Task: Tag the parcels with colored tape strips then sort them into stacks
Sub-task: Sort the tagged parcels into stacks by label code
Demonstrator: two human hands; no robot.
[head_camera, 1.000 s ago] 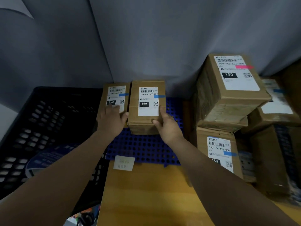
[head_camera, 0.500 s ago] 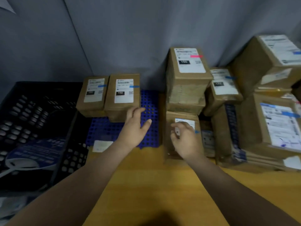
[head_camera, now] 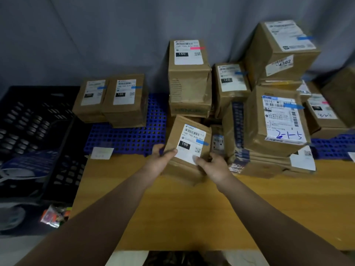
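A small cardboard parcel (head_camera: pixel 189 135) with a white "150" label and a blue tape strip is tilted up just above the wooden table (head_camera: pixel 172 212). My left hand (head_camera: pixel 162 160) grips its near left corner and my right hand (head_camera: pixel 213 166) holds its near right edge. Two blue-tagged parcels (head_camera: pixel 113 98) stand side by side on the blue perforated mat (head_camera: pixel 126 137) at the back left. Behind the held parcel stands a taller box with a pink strip (head_camera: pixel 189 72).
A pile of larger parcels (head_camera: pixel 274 120), mostly blue-tagged, fills the right side. A black plastic crate (head_camera: pixel 34 131) sits left of the table. A small paper note (head_camera: pixel 101 153) lies at the mat's front edge. A grey curtain hangs behind.
Both hands left the two parcels on the blue mat, moved right to the pile and took hold of the "150" parcel, which is now tipped up. The view also swung right.
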